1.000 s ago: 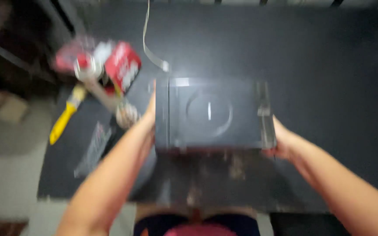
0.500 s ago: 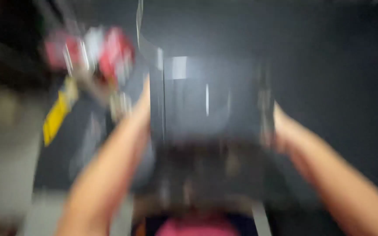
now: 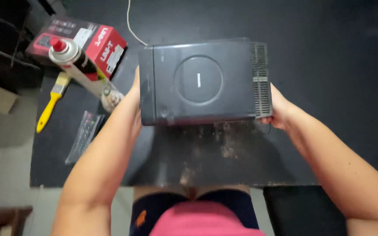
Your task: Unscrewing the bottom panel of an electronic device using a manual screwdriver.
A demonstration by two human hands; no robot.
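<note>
A black box-shaped electronic device with a round lid on top and a vent grille on its right end is held between both hands above a black table. My left hand grips its left end, fingers hidden behind the case. My right hand grips the right end by the grille. A thin white cable runs from the back of the device toward the far edge.
At the left stand a red and black cardboard box, a spray can with a red cap, a yellow-handled brush, a small white tube and a wrapped remote control. Dusty marks lie on the table's near edge.
The device stays held in both hands. The view has steadied after a blurred moment, and the device now looks nearer and slightly tilted.
</note>
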